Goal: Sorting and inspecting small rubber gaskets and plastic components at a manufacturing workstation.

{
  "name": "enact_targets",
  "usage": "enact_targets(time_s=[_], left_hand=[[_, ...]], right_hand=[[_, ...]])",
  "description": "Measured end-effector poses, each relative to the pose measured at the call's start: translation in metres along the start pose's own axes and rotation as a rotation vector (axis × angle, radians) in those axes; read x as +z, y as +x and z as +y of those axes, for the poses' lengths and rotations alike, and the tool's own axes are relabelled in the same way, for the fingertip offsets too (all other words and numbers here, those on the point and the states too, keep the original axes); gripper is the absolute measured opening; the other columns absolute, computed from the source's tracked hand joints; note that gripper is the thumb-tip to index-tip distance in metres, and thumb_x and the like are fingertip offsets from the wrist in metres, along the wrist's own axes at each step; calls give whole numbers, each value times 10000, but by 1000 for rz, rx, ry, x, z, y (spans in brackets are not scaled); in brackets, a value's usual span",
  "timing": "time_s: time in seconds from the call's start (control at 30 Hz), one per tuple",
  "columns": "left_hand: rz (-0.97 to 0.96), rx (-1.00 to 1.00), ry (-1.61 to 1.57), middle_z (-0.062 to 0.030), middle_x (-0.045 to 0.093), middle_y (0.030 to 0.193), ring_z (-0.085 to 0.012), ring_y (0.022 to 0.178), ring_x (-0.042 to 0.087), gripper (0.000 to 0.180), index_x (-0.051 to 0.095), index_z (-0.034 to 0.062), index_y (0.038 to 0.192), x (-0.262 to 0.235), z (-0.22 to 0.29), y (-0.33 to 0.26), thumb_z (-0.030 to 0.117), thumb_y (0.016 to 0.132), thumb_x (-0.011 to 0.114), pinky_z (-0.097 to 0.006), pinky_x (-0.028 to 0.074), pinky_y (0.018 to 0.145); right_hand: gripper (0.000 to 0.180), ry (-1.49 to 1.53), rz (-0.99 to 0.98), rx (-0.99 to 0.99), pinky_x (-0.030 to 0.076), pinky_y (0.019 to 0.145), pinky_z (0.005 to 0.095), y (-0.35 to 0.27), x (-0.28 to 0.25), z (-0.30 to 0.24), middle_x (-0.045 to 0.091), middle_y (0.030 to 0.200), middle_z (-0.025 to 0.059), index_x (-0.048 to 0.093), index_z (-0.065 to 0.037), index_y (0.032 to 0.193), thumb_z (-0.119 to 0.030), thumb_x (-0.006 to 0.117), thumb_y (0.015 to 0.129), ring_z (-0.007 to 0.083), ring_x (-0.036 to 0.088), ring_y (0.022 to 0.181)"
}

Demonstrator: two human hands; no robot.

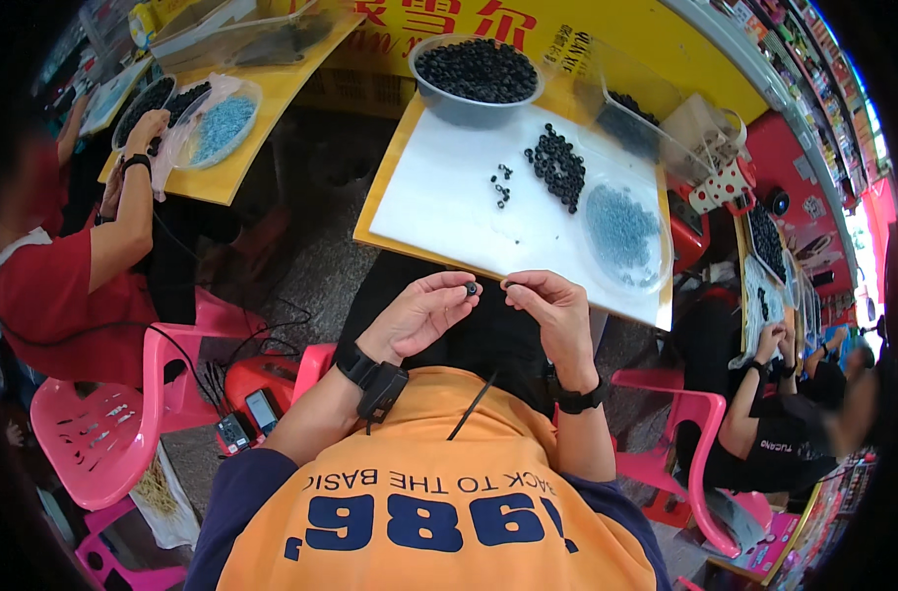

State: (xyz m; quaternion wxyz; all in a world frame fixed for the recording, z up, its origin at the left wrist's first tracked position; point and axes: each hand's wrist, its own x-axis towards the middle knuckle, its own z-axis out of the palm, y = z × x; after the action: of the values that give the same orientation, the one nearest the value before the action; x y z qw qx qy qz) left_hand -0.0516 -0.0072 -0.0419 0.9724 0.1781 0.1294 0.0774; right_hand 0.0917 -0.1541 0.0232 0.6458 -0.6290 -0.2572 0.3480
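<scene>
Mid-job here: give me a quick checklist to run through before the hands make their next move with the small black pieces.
1. Left hand has a small black ring pinched at its fingertips: ok.
2. Right hand has a piece at its fingertips: cannot tell, only a dark speck shows there.
3. The two hands are level and close, just in front of the table edge: ok.
4. Loose black rings piled on the white sheet: ok.
5. Grey bowl is well filled with black rings: ok.
6. Clear lid of pale blue pieces lies at the sheet's right end: ok.
</scene>
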Motion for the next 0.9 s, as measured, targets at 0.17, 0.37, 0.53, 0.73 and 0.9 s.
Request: enact_targets(time_s=[0.17, 0.37, 0.53, 0.73, 0.9], left_hand=[[6, 30, 52, -104, 660, 1031, -176, 945, 649, 191, 624, 14, 1083, 23, -9, -6, 1, 896, 592, -272, 543, 862], [0, 70, 143, -98, 665, 1011, -167, 917, 652, 185, 635, 13, 1071, 30, -5, -12, 10, 888, 612, -274, 543, 843], [26, 146, 206, -99, 674, 1007, -161, 906, 653, 189, 643, 9, 1074, 33, -6, -15, 10, 888, 611, -272, 543, 828], [-11, 219, 334, -92, 673, 987, -138, 874, 648, 199, 648, -11, 1069, 30, -1, -19, 5, 871, 633, -247, 543, 802], [21, 199, 418, -86, 675, 954, -120, 831, 640, 212, 648, -14, 1078, 29, 4, -24, -2, 867, 633, -227, 539, 762]], right_hand=[[130, -182, 2, -182, 474, 680, 185, -21, 13, -7, 675, 844, 21, 700, 4, 941, -18, 700, 813, 61, 600, 734], [139, -277, 62, -231, 488, 642, 206, -28, 24, -14, 690, 805, 45, 698, 6, 921, -24, 720, 787, 73, 610, 692], [161, -385, 83, -319, 492, 639, 212, -29, 26, -12, 696, 793, 70, 699, 11, 906, -41, 747, 761, 85, 616, 678], [138, -231, 25, -150, 474, 615, 196, -29, 31, -7, 689, 751, 43, 706, 23, 893, -54, 742, 784, 63, 598, 670], [107, -151, 4, -120, 454, 601, 181, -30, 35, 3, 681, 751, 27, 706, 20, 868, -57, 732, 799, 48, 579, 660]])
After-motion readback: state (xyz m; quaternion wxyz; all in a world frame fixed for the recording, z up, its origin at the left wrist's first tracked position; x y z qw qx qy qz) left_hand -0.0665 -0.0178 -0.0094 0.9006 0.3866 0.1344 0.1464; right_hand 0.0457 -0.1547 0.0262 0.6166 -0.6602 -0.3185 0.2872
